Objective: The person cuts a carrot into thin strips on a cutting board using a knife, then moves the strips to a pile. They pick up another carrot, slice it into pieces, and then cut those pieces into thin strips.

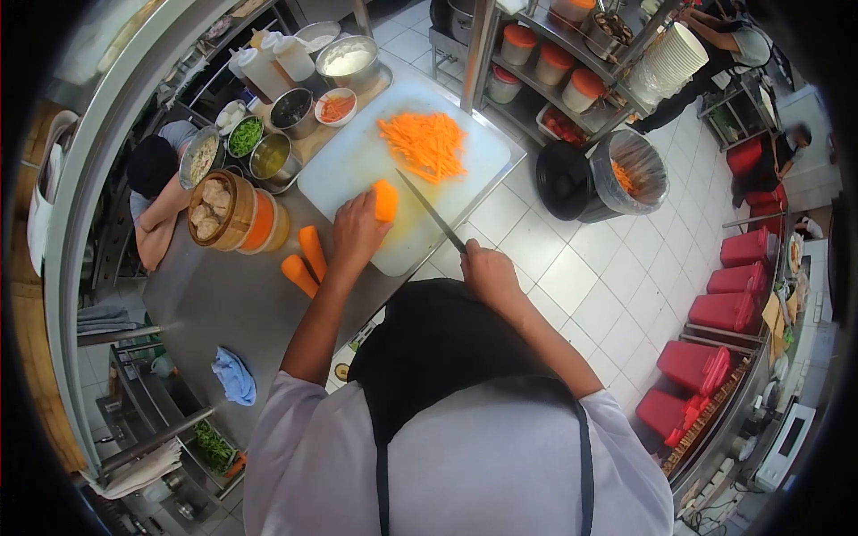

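My left hand is closed around a thick piece of peeled carrot on the white cutting board. In my right hand is the handle of a kitchen knife. Its blade points away from me across the board, a little to the right of the carrot piece and apart from it. A heap of carrot strips lies on the far part of the board. Two peeled carrots rest on the steel table beside my left forearm.
Stacked bamboo steamers with dumplings stand left of the board. Beyond are bowls of chopped greens and squeeze bottles. A blue cloth lies nearer. On the floor at right is a lined bin. Another person's arm is at far left.
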Motion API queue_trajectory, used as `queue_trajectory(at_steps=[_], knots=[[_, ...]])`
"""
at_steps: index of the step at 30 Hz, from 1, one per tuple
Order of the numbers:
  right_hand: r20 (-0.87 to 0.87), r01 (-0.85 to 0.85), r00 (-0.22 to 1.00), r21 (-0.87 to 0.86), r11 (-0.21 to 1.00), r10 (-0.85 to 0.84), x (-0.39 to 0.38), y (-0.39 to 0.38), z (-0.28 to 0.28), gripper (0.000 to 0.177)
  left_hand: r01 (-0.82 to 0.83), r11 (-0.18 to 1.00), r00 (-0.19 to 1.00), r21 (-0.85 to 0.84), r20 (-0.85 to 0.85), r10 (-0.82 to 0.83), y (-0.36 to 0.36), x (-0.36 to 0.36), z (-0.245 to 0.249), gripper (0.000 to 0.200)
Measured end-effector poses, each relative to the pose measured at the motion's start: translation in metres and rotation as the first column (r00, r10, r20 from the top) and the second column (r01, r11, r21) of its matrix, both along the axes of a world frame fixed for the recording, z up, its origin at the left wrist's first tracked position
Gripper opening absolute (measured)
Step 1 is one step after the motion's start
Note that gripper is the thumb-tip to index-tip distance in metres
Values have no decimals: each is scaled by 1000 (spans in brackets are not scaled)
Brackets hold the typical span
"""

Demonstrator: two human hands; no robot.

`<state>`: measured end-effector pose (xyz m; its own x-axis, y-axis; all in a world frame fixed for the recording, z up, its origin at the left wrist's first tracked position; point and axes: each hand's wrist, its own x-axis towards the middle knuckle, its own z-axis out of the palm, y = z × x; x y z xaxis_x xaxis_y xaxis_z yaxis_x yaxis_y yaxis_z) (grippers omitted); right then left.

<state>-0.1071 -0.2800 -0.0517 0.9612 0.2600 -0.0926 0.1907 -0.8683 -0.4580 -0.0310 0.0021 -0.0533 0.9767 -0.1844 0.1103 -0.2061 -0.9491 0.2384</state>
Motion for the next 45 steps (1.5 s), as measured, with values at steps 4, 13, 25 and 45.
queue_trajectory(at_steps=[4, 13, 25, 45], knots=[[17, -13, 1000, -6, 1000, 13, 2, 4, 0, 20, -41, 998, 998, 56, 43, 39, -20, -1, 14, 89], [36, 4, 999, -21, 1000, -3, 0, 4, -2, 20, 73, 997, 941, 13, -333, -64, 1, 50, 32, 81], [-1, 52, 999, 65, 997, -52, -9, -1, -1, 19, 201, 927, 759, -318, -548, -353, 41, 114, 9, 64], [6, 69, 998, 54, 996, -70, -10, -1, 8, 21, 304, 926, 865, -223, -342, -367, 20, 89, 32, 82]])
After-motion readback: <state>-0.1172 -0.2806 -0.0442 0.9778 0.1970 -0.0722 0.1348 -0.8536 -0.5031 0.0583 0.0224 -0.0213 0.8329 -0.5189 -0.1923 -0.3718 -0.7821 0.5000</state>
